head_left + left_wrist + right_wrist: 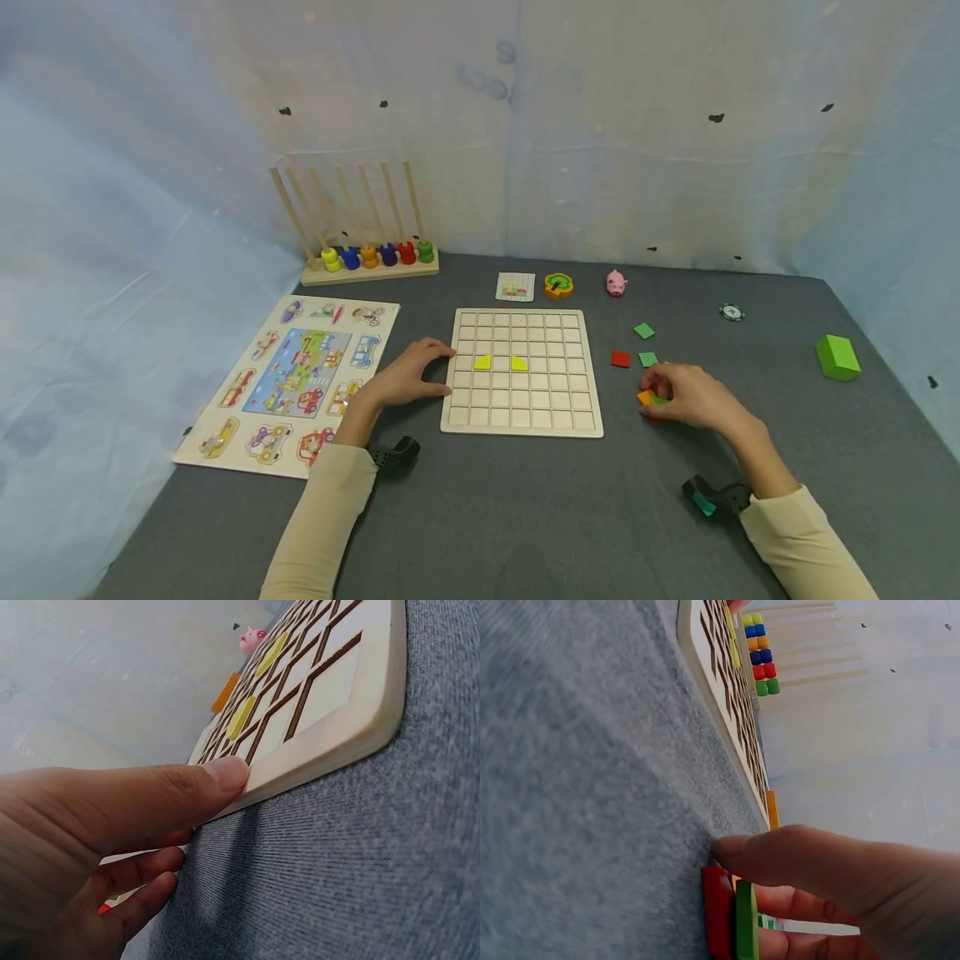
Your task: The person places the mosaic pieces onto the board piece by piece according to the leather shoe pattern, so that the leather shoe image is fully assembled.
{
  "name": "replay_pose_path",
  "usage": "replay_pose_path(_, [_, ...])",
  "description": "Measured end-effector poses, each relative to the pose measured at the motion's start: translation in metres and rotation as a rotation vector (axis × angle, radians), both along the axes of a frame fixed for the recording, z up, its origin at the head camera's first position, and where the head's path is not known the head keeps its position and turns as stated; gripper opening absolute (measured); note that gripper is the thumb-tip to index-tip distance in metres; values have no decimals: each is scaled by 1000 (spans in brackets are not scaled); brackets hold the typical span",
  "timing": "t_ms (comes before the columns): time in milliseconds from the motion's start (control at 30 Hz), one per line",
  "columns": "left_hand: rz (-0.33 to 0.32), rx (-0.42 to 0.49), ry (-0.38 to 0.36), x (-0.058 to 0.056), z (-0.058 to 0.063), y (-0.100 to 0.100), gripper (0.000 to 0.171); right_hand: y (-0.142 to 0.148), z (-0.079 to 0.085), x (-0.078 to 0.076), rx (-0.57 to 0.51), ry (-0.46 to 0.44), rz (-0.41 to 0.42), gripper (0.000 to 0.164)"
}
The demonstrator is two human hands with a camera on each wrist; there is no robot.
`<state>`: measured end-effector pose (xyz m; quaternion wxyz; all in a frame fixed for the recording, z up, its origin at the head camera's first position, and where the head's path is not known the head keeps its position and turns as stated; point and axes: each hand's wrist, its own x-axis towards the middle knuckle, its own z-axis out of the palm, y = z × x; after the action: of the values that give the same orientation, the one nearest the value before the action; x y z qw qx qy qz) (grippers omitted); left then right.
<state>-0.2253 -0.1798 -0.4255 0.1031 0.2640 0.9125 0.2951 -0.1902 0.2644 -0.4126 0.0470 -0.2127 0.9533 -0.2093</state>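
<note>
The wooden grid board [522, 435] lies flat in the middle, with a yellow piece [482, 362] and another yellow piece [519, 363] in its cells. At its left edge rests my left hand [405, 377], thumb tip on the rim [300, 761] and the other fingers loosely extended. My right hand [693, 397] is right of the board, over a small cluster of tiles. Between its thumb and index fingertip it pinches an orange tile [645, 397]. A green tile [746, 919] and a red tile [717, 911] lie close under these fingers, partly hidden.
Loose tiles near the right hand include a red tile [620, 359] and a green tile [644, 331]. Behind the board are a pattern card [515, 287], a tree toy [558, 286] and a pink pig [616, 283]. A picture puzzle [247, 354] and peg stacker [371, 271] stand left; a green block [837, 357] right.
</note>
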Motion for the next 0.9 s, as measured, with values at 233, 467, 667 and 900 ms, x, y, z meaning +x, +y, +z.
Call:
replay_pose_path(233, [-4,1,2,-1,-3,0,60,-3,2,1,28,-3,-19,19])
replay_pose_path(467, [1,1,4,-2,-4,-1,60,-9,-2,-3,-8,65,46,20])
replay_pose_path(667, [-4,-3,11,-1,-3,0,60,-22,-10,-12,-125,154,100,22])
replay_pose_path(900, [7,1,5,-2,-4,-1,60,-53,-5,-22,-242,219,193,26])
